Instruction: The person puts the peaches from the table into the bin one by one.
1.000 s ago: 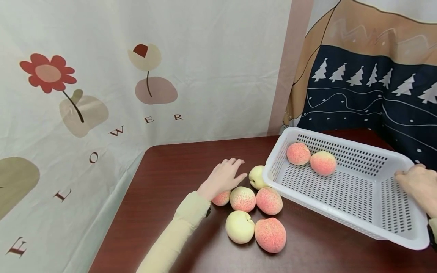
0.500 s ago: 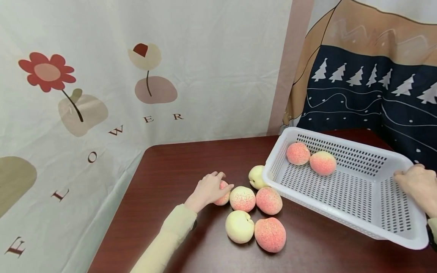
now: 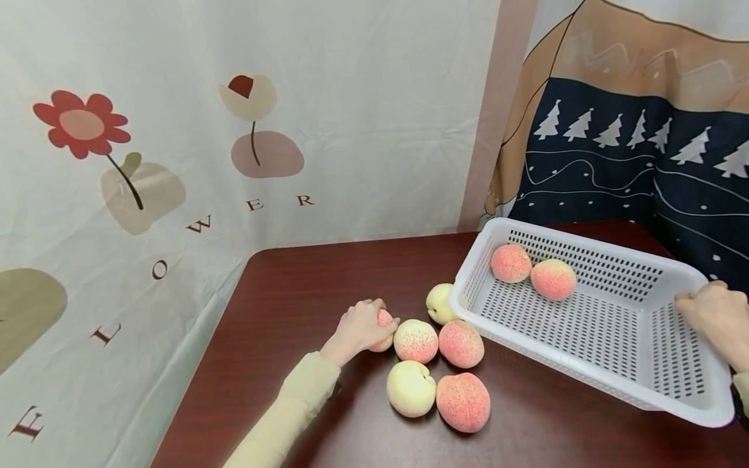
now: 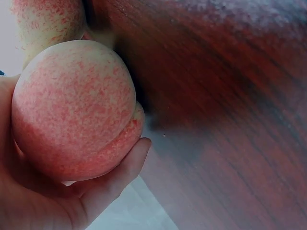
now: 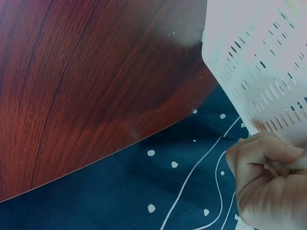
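My left hand (image 3: pixel 358 328) grips a pink peach (image 3: pixel 383 328) at the left end of the group on the table. In the left wrist view, fingers and thumb curl round that peach (image 4: pixel 76 108), with another peach (image 4: pixel 50 21) right behind it. My right hand (image 3: pixel 716 318) holds the right rim of a white perforated plastic basket (image 3: pixel 608 383). Its fingers are curled over the rim in the right wrist view, where the basket wall (image 5: pixel 259 62) rises beside the hand (image 5: pixel 273 182). Two peaches lie inside the basket, a pink one (image 3: pixel 511 263) and a pink-yellow one (image 3: pixel 553 279).
Beside the left hand lie a speckled peach (image 3: pixel 416 341), a pink peach (image 3: pixel 461 344), a larger pink one (image 3: pixel 463 402) and a pale yellow one (image 3: pixel 411 389). Another pale peach (image 3: pixel 440 304) sits against the basket's left end. Curtains hang behind the dark red table (image 3: pixel 304 279).
My left hand has moved left and down from above the group to the leftmost peach, and its fingers have closed round it. The right hand and basket have stayed in place.
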Tool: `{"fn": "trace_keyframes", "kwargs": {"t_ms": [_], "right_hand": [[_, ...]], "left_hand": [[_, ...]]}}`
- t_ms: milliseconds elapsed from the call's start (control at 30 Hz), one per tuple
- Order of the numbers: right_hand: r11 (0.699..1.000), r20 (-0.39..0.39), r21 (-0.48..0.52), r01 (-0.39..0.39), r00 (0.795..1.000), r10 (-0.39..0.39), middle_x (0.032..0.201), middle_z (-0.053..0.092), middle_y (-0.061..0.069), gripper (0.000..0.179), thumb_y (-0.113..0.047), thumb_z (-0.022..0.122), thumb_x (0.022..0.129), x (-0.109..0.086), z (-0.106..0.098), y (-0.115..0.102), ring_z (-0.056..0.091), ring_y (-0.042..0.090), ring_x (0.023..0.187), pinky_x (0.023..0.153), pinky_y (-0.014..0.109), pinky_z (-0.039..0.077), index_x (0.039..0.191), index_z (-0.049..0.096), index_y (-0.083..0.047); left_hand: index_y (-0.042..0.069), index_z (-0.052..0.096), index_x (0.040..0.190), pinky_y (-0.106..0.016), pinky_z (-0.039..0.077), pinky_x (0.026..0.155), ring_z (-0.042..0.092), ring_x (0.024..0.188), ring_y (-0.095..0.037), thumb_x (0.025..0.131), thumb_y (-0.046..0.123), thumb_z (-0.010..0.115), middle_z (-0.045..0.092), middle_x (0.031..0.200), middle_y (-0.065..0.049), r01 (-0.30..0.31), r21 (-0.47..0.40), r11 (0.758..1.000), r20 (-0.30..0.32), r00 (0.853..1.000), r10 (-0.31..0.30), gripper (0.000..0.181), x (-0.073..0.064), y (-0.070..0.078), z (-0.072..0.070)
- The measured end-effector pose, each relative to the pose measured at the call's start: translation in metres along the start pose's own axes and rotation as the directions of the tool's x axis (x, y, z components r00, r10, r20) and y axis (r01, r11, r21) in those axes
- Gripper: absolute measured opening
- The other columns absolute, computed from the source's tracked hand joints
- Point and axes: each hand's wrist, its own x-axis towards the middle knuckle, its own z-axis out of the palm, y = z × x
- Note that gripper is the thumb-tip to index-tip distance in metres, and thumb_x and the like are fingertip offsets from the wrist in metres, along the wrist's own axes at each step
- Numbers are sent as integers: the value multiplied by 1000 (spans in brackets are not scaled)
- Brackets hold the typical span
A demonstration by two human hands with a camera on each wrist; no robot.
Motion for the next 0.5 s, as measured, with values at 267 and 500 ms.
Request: {"fn": "trace_keyframes", "kwargs": {"t_ms": [267, 500], "right_hand": [[1000, 7, 17, 13, 1000, -13, 66, 42, 32, 59, -17, 32, 93, 0, 0, 1, 57, 30, 46, 40, 33, 48, 119, 23, 35], [999, 14, 34, 15, 1000, -16, 63, 43, 31, 58, -16, 32, 93, 1, 2, 4, 56, 30, 44, 40, 32, 48, 119, 23, 35]], "left_hand": [[15, 64, 88, -35, 47, 57, 62, 71, -26, 80, 44, 59, 64, 82, -4, 8, 30, 1000, 9, 1000, -8, 30, 4, 1, -2], [15, 64, 88, -35, 47, 57, 62, 71, -25, 80, 44, 60, 64, 82, -4, 2, 32, 999, -22, 1000, -2, 31, 11, 3, -9]]}}
